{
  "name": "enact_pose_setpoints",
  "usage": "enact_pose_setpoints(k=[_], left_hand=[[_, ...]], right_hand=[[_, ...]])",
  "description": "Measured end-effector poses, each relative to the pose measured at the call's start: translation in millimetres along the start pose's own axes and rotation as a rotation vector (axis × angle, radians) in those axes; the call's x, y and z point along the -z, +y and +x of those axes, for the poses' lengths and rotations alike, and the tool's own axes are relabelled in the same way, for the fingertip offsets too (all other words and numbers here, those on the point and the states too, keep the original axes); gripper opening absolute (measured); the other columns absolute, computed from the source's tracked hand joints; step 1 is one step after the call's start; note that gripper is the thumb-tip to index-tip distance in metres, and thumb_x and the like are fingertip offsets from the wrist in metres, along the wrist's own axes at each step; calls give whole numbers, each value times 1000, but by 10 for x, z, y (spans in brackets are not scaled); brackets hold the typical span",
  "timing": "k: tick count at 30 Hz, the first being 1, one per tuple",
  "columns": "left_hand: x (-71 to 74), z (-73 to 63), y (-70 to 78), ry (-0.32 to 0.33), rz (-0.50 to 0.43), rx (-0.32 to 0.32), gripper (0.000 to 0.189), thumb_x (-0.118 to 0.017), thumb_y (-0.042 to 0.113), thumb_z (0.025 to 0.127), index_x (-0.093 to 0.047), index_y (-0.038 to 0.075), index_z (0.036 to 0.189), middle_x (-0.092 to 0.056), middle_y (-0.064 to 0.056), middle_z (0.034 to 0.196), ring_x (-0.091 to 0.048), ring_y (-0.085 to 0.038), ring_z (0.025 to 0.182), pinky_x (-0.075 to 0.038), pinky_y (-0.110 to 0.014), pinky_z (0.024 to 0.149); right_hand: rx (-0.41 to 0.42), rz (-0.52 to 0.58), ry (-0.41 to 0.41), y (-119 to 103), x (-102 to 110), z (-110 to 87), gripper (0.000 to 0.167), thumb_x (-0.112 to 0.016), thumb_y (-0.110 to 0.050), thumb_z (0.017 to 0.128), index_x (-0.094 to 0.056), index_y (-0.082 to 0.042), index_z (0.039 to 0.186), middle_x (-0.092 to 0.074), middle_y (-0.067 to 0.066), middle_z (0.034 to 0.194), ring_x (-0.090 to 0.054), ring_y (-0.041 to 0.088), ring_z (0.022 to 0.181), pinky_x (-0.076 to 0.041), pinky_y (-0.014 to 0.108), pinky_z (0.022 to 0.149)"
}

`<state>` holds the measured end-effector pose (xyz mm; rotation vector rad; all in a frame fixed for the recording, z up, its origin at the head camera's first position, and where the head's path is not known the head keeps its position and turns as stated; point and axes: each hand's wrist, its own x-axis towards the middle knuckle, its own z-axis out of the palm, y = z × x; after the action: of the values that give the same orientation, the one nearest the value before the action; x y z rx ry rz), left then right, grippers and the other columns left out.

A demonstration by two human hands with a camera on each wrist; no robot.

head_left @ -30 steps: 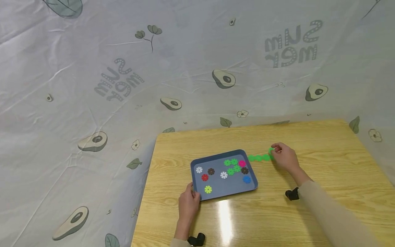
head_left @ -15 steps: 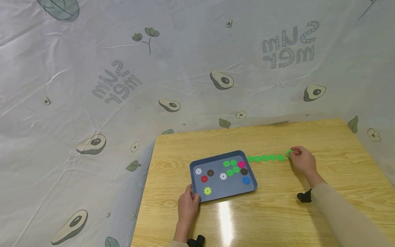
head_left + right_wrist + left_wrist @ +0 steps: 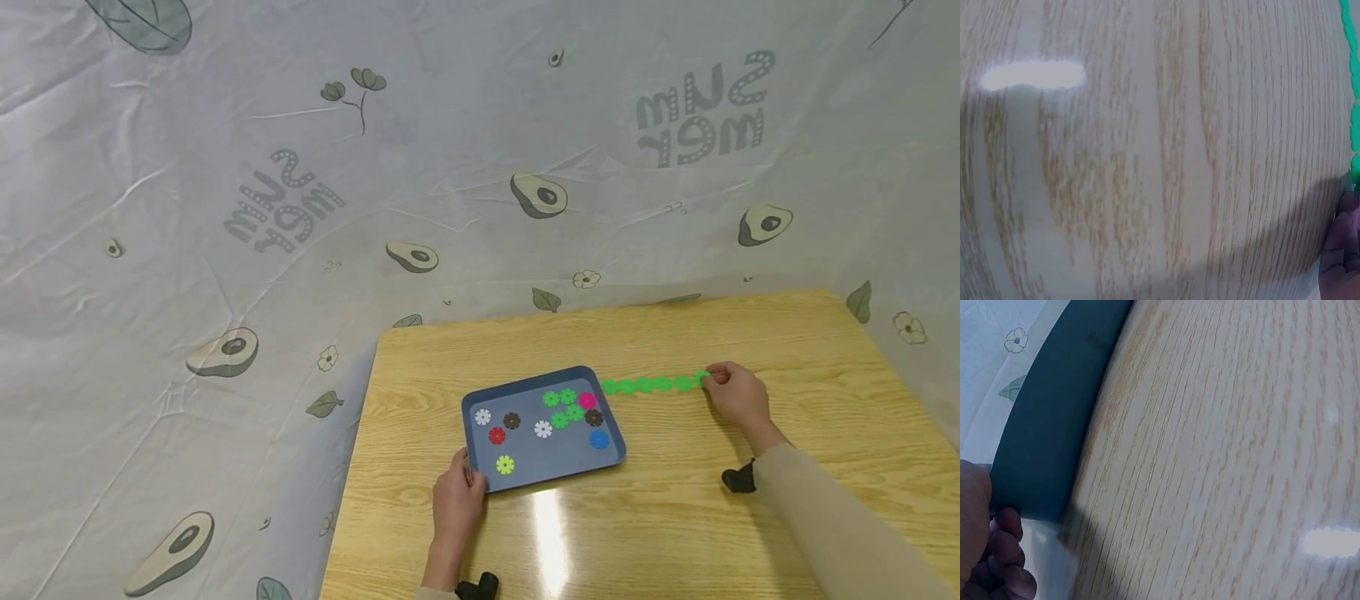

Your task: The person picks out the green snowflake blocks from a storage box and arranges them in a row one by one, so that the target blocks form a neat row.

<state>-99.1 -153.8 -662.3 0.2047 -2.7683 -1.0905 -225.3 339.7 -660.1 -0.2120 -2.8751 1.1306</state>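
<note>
My left hand (image 3: pixel 457 500) grips the near left corner of a blue-grey tray (image 3: pixel 540 478), thumb at its rim. In the left wrist view its fingers (image 3: pixel 1007 550) curl under the end of the tray's dark wall (image 3: pixel 1047 419). A row of several green notched discs (image 3: pixel 645 384) lies on the table from the tray's right side. At the row's right end, my right hand (image 3: pixel 741 398) pinches the last green notched disc (image 3: pixel 701 378), close beside its neighbour. The right wrist view catches this hand (image 3: pixel 1340 250) at its right edge, below part of the green row (image 3: pixel 1355 128).
Inside the tray lie more notched discs: several green ones (image 3: pixel 559 420), a pink one (image 3: pixel 587 401), a blue one (image 3: pixel 598 439), a red one (image 3: pixel 497 436), a yellow-green one (image 3: pixel 505 465), plus white and brown ones. A patterned cloth (image 3: pixel 450 167) hangs behind the wooden table (image 3: pixel 645 533).
My right hand has moved right, away from the row's fourth place, and brought another green disc down at the row's right end. The left hand keeps its grip on the tray.
</note>
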Motion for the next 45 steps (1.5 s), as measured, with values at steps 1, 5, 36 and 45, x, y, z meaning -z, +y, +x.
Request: enact_pose_setpoints(k=[1,5,36,45], left_hand=[[0,1,2,-2,0,3,44,-66,3,88,-65,-1,131,-47,10,59,-40,-5,50,-33,-26,48],[-2,9,-1,-12,2,14,45,-65,4,89,-65,-1,133,-47,9,59,-40,-5,49,-33,-25,48],[-18,48,-44,28,-3,-22,43,-65,4,88,-66,-2,130,-45,10,58,-39,-4,49,-31,-25,47],[-46,20,-69,24,-2,-32,43,-65,4,88,-66,-2,131,-45,10,58,-38,-4,48,-32,-25,46]], right_hand=[[-1,-2,-2,-7,1,-3,39,-58,-23,104,-64,11,122,-65,24,104,-62,42,93,-46,47,72],[-10,-11,-11,-48,19,-18,40,-59,-24,104,-64,12,122,-66,25,106,-62,42,94,-47,48,73],[210,138,-188,-1420,-594,-253,38,-67,-20,102,-64,4,132,-62,23,121,-65,34,99,-54,48,79],[345,86,-287,-1677,-1063,-353,31,-74,-14,95,-71,3,121,-63,14,102,-55,21,81,-47,39,71]])
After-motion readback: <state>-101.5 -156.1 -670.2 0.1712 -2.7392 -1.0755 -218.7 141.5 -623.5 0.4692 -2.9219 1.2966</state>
